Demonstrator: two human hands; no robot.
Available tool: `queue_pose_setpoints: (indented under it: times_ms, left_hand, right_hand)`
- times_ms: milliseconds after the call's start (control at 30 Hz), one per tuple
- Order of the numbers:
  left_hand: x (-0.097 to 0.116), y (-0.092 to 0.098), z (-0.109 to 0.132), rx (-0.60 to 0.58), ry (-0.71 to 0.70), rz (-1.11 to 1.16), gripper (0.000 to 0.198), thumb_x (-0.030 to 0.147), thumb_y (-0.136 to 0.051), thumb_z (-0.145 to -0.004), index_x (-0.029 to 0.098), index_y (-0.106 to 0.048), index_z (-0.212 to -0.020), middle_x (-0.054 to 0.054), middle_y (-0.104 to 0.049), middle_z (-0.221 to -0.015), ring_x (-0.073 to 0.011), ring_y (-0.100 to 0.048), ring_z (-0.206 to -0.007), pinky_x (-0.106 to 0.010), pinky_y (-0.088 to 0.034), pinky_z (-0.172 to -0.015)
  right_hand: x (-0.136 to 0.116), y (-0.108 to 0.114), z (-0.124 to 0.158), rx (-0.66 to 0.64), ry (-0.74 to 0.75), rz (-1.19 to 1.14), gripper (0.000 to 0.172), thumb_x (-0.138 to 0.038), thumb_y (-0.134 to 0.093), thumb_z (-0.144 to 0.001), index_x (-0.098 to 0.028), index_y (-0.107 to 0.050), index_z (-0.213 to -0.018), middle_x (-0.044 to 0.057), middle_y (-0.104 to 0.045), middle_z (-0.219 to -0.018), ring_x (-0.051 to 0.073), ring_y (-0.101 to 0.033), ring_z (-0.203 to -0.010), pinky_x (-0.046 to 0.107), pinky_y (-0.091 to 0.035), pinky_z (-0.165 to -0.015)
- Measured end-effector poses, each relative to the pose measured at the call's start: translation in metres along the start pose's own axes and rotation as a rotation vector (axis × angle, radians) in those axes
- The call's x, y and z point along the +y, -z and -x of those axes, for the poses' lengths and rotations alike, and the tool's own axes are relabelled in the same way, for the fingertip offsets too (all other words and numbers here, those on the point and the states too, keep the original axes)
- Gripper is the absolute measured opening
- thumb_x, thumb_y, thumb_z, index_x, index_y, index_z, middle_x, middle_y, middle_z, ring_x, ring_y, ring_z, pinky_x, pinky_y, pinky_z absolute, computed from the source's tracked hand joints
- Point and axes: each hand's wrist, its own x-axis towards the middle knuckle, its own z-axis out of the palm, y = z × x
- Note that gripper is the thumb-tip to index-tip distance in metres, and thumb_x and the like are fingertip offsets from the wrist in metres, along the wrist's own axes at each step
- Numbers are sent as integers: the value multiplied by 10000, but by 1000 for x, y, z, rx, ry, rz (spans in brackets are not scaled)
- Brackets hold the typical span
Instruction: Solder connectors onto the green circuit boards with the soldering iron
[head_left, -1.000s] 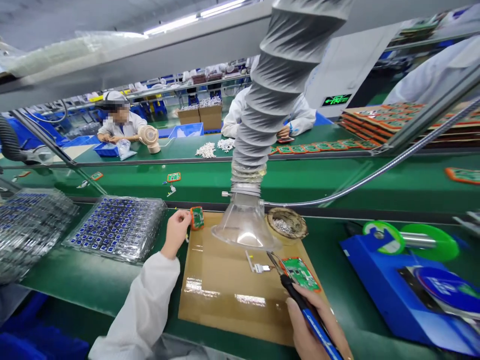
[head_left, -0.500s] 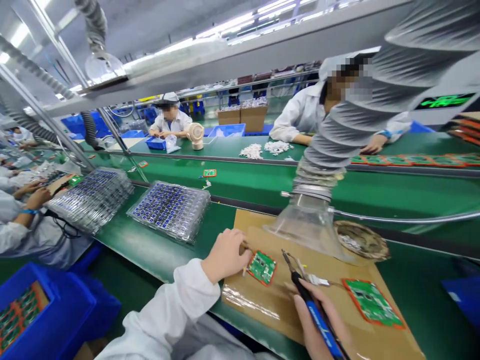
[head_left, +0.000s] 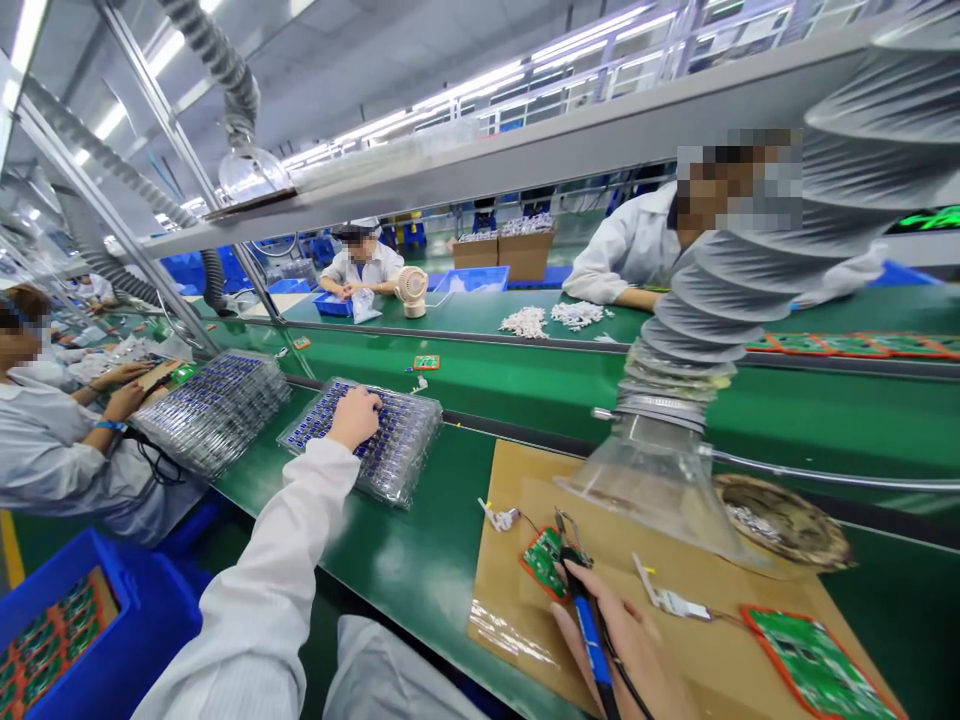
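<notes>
My left hand (head_left: 355, 418) reaches over a clear plastic tray (head_left: 405, 450) of small blue parts, its fingers curled down onto them. Whatever is between the fingertips is hidden. In my right hand (head_left: 626, 635) is a soldering iron (head_left: 592, 632) with a blue and black handle, its tip above a green circuit board (head_left: 541, 565) with an orange edge. From that board a thin wire runs to a white connector piece (head_left: 501, 516). Another green board (head_left: 816, 662) lies to the right, wired to a similar white connector (head_left: 681, 604). Both boards rest on a brown cardboard sheet (head_left: 517, 625).
A clear fume hood (head_left: 652, 475) on a grey hose hangs low over the cardboard, beside a round dish (head_left: 784, 520). Left are more stacked trays (head_left: 214, 410) and a blue bin (head_left: 142, 620) holding boards. Co-workers sit across the green belt (head_left: 480, 385) and to the left.
My left hand has left the board and moved left onto the tray of blue parts. The soldering iron's tip has come over the nearer board. The view has shifted slightly.
</notes>
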Motion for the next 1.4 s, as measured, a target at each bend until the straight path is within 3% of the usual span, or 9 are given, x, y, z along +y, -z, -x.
queue_pose_setpoints:
  times_ms: [233,467,533,633,800,933,1067,1233,1400]
  left_hand:
    - [-11,1,-20,-77,-110,-11,128,174,-592,-827,172,-718,-804,-125,-664,-1057,-295,-579,-1089,-425,-440,-988]
    - [2,18,1,69,-149,109,162,138,-493,-900,163,-638,-833,-101,-680,-896,-237,-608,-939,-360,-454,-905]
    - [15,24,19,110,-160,211,163,177,-457,-941,174,-615,-900,-55,-667,-846,-184,-612,-823,-295,-471,-801]
    - [42,26,55,133,-160,606,123,243,-501,-934,186,-593,-877,8,-613,-728,-128,-566,-664,-230,-443,-644]
    - [95,8,113,-102,-109,1167,169,314,-652,-850,174,-618,-762,24,-579,-622,-107,-528,-573,-216,-416,-564]
    - [134,-20,136,-229,-109,1412,243,365,-732,-801,158,-647,-705,-10,-621,-654,-121,-573,-624,-228,-455,-597]
    - [166,-37,146,-319,-129,1574,322,427,-805,-740,148,-659,-672,-99,-733,-862,-191,-679,-834,-298,-545,-765]
    - [189,-29,154,-620,-103,1415,263,392,-802,-725,152,-694,-738,-68,-739,-715,-166,-667,-642,-265,-514,-619]
    - [205,-9,160,-532,-230,1113,179,313,-674,-826,185,-742,-719,-27,-725,-677,-151,-622,-622,-264,-467,-619]
  right_hand:
    - [21,21,-4,164,42,162,449,-563,-442,-1010,-216,-556,-1272,104,-752,-1054,279,-728,-847,449,-570,-805]
    - [-6,-3,4,16,171,0,398,-448,-536,-988,-265,-550,-1341,56,-743,-1085,241,-723,-939,341,-610,-747]
    - [-7,-6,3,37,172,13,393,-444,-537,-985,-255,-567,-1328,56,-749,-1032,245,-718,-883,356,-606,-725]
    - [0,0,2,64,150,39,411,-456,-551,-973,-236,-589,-1318,61,-753,-984,245,-701,-807,380,-593,-717]
    - [8,18,6,53,107,56,402,-375,-590,-969,-223,-570,-1341,75,-757,-1060,244,-707,-845,395,-576,-783]
    - [11,24,9,34,75,84,419,-343,-567,-987,-214,-520,-1383,89,-752,-1094,241,-718,-867,419,-572,-836]
    - [16,29,15,68,0,31,417,-342,-592,-968,-221,-543,-1365,93,-755,-1112,255,-725,-910,438,-580,-854]
    - [-1,27,20,161,-230,-311,399,-323,-642,-946,-268,-546,-1329,80,-737,-1174,257,-716,-1035,428,-585,-899]
    - [-37,25,4,297,-492,-738,326,-356,-685,-920,-261,-581,-1213,56,-744,-1024,219,-728,-932,376,-603,-841]
